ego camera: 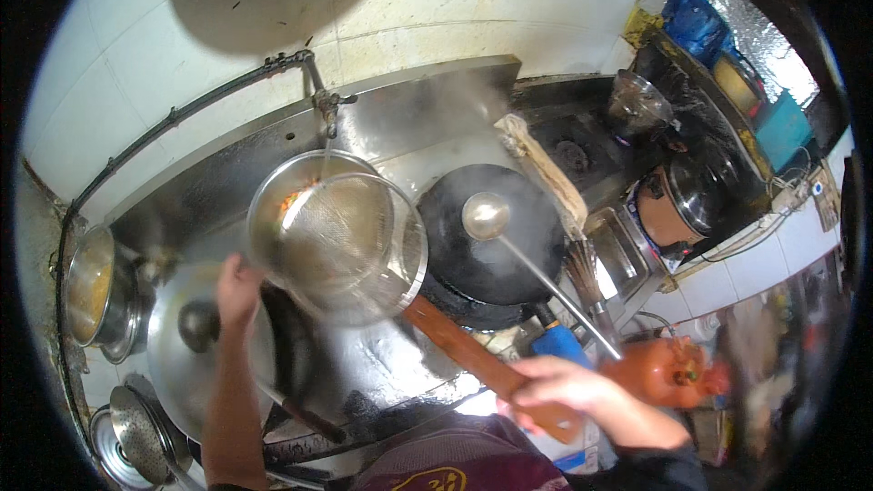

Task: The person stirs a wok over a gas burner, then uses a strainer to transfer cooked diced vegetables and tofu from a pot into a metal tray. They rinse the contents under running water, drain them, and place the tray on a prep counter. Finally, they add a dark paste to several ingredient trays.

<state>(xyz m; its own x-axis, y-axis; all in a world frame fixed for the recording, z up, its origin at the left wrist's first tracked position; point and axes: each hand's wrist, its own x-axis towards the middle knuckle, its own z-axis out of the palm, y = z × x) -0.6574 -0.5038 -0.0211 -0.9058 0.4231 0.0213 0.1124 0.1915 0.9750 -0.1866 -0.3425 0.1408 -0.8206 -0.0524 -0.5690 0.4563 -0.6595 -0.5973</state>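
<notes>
My right hand [556, 389] grips the flat wooden handle [470, 348] of a large round wire-mesh strainer [341, 239]. The strainer lies tilted over a steel basin [262, 208], covering part of it. Orange and green bits [293, 201] show inside the basin at its far side. Above it is a wall tap [329, 112], with a thin stream coming down. My left hand [239, 293] has curled fingers close to the basin's near left rim; whether it grips the rim cannot be made out. Right of the strainer, a steel ladle [486, 216] lies across a steaming black wok [464, 259].
A large pot [170, 354] with a dark ladle stands left, by a steel bowl [95, 286] and perforated skimmer [136, 423]. Rightward are a folded cloth [545, 164], wok brush [583, 273], lidded cooking pot [672, 208] and orange gas cylinder [648, 372].
</notes>
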